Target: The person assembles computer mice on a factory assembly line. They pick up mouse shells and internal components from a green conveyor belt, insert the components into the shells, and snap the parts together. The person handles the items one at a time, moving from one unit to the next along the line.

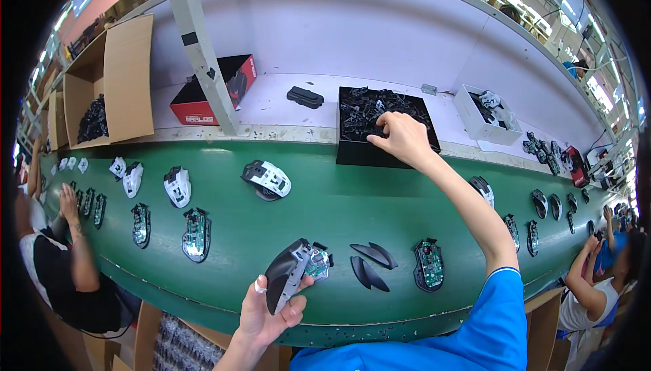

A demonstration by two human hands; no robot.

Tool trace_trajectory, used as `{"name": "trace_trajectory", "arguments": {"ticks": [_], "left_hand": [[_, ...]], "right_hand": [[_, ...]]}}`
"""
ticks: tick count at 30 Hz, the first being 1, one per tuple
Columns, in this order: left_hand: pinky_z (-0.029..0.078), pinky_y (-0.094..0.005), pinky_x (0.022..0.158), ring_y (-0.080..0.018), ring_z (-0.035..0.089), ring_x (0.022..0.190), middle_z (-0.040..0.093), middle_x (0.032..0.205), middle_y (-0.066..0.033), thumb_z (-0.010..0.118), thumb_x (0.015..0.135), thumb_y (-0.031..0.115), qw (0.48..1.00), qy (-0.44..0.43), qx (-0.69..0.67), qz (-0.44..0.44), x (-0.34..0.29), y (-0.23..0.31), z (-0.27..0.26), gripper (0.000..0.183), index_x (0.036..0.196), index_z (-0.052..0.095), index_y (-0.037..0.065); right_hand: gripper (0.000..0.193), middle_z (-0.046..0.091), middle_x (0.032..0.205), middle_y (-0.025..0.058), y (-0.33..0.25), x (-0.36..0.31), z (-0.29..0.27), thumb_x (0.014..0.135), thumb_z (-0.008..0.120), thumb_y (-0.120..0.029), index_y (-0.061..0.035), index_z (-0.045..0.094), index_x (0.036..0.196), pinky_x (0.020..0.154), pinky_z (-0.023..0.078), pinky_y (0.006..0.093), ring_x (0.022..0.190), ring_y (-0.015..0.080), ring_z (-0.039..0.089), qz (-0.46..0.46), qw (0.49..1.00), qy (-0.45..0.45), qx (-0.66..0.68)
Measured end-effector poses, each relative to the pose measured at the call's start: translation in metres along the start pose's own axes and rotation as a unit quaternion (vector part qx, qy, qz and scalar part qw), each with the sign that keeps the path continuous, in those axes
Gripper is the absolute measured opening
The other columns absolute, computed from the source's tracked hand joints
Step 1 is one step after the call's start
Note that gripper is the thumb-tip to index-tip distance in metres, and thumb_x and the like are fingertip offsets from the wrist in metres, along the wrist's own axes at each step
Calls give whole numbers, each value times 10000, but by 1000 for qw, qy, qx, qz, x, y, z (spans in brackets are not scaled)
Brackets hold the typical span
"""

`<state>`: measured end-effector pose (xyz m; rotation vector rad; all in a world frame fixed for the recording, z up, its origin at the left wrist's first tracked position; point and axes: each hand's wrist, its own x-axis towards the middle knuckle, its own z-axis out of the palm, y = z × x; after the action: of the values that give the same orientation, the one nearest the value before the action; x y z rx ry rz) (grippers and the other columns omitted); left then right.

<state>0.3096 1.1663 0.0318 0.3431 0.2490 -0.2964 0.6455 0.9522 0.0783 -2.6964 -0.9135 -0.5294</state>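
Observation:
My left hand (268, 313) grips a dark grey computer mouse shell (285, 273) near the belt's front edge, with a green circuit board (317, 262) showing at its far end. My right hand (401, 137) reaches far forward into a black box of small black plastic parts (359, 117), fingers pinched among the parts; whether it holds one I cannot tell. Two loose curved black side pieces (371, 262) lie on the green belt (325, 201) just right of the held shell, next to an open mouse base with a circuit board (428, 264).
Several white mouse shells (178, 186) and open mouse bases (196, 234) lie along the belt. On the white shelf behind stand a red and black box (210, 93), a cardboard box (108, 79), a white bin (485, 117) and a metal post (200, 46). Other people work at left (68, 262) and right (597, 283).

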Motion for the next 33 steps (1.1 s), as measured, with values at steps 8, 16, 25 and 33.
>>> {"name": "trace_trajectory", "arguments": {"ticks": [8,16,25,33], "left_hand": [[530,-342,608,-264,574,882,505,1219,-183,566,845,465,1000,4,-28,2,4,3,22,663,1336,391,56],[535,-361,592,-215,587,893,531,1163,-142,446,897,504,998,-46,-1,-41,13,-9,36,617,1332,405,69],[580,-396,532,-305,589,830,489,1141,-239,358,917,557,999,-11,-41,-17,-12,-8,33,661,1365,331,71],[605,-481,598,-424,620,906,474,1191,-296,364,886,581,991,-108,-35,-75,-23,-8,28,772,1398,252,16]], "right_hand": [[211,671,704,87,25,22,-51,751,656,-190,-21,717,860,511,541,290,618,156,639,198,939,-74,271],[113,632,799,68,-27,-84,-37,766,629,-146,-49,622,825,528,514,282,725,225,626,-60,987,-82,123],[280,577,816,53,-60,-132,-14,750,696,-193,-33,601,959,562,491,316,730,161,590,-15,967,-164,194],[419,509,1086,88,-11,-117,2,772,653,-112,-63,568,1179,618,559,241,840,132,560,96,838,-323,429]]}}
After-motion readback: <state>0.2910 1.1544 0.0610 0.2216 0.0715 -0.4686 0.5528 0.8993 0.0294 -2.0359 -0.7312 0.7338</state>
